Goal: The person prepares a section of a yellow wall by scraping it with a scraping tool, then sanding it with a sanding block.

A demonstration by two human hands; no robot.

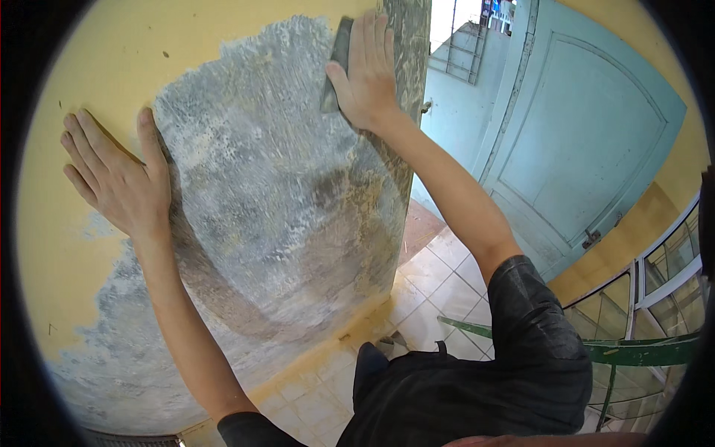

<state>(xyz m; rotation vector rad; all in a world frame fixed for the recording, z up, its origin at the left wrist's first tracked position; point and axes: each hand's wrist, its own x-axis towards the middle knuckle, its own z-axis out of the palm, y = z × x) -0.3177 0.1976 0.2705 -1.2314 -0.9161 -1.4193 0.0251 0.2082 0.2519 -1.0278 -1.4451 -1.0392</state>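
In front of me stands a yellow painted wall [184, 33] with a large grey, scraped patch [251, 167] where the paint is off. My left hand [120, 173] lies flat against the wall, fingers apart and empty, its thumb at the patch's left edge. Near the wall's right corner, my right hand [368, 72] presses a flat, dark grey block or sheet [339, 61] to the upper right of the patch. The thumb lies over that piece, and the other fingers point up. Part of the piece is hidden under the hand, so its exact kind cannot be told.
Right of the wall corner is a doorway with a light blue wooden door [581, 134]. A green metal rail [642, 352] and glazed window frames [637, 302] are at the lower right. Yellow dust lies on the white floor tiles [427, 268] along the wall's foot.
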